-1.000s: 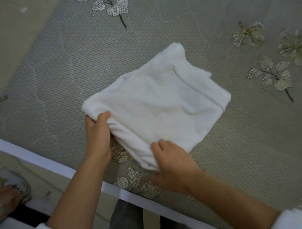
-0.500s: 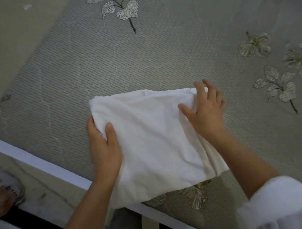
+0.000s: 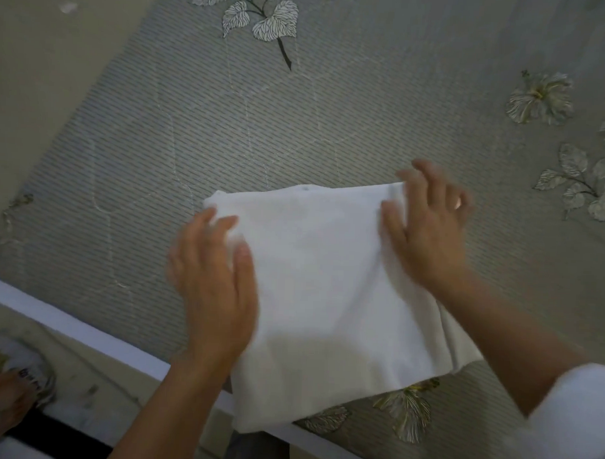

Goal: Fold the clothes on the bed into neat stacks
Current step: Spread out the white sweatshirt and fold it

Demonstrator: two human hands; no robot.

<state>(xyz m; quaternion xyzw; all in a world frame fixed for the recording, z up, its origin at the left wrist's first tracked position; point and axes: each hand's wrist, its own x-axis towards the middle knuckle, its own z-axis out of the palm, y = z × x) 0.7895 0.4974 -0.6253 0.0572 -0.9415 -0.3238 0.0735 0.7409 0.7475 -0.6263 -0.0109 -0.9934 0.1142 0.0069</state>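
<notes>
Lying folded on the grey-green bed with the ribbed, leaf-printed cover (image 3: 297, 133), near its white front edge: a white, soft cloth garment in a rough rectangle (image 3: 326, 281), its near corner hanging slightly over that edge. Resting flat on the garment's left side: the left hand (image 3: 216, 288), fingers straight and close together, thumb lying on the cloth, gripping nothing. Touching the garment's far right corner: the right hand (image 3: 428, 230), fingers spread and only slightly bent, palm down, thumb on the cloth, somewhat blurred, also gripping nothing. Showing at the lower right of the garment: a white sleeve cuff (image 3: 568, 420). Showing left of and below the garment, beyond the bed edge: a foot in a sandal (image 3: 10, 397) on the floor.
</notes>
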